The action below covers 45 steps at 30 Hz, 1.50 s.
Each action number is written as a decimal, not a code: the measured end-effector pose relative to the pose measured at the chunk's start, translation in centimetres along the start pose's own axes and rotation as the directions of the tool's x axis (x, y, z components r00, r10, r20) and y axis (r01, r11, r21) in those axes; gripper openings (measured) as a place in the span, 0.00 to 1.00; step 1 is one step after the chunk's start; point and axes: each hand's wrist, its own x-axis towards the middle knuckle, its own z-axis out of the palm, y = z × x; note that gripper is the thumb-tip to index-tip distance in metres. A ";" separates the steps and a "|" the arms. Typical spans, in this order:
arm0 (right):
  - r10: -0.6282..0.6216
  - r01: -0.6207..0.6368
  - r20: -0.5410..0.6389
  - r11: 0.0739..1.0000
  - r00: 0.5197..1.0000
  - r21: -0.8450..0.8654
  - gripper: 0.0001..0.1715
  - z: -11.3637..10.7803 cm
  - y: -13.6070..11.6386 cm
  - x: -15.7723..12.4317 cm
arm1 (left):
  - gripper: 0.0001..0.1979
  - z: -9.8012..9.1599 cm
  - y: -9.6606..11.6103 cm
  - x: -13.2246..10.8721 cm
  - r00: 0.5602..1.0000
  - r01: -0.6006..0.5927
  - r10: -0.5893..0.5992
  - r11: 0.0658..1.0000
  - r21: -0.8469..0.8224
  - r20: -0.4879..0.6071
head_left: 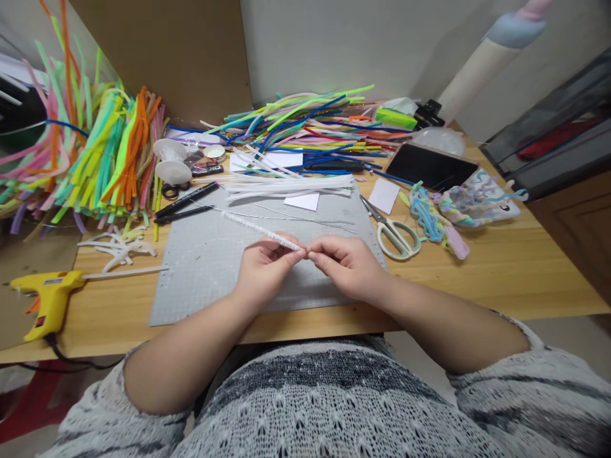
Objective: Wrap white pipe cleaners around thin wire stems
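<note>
Yellow plastic glue gun (51,296) lies at left. Left hand (264,267) pinches a thin white fuzzy stem (260,230), slanted above a grey cutting mat (200,267). Right hand (348,264): thumb and forefinger pressed together at the stem's near end; contents indeterminable. Cream-handled metal scissors (384,224) lie further right.

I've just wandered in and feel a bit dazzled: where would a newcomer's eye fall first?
Probably on the bright, many-coloured bundle of fuzzy stems at far left, and the loose heap of stems along the back. Next, perhaps, the yellow glue gun at near left, then the white strip in the left grip, above the grey mat.
</note>
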 end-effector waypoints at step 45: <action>-0.115 0.117 0.024 0.978 0.993 -0.174 0.11 0.3 0.2 -0.2 | 0.06 -0.6 -0.4 0.6 0.998 0.048 -0.048 0.999 0.010 0.045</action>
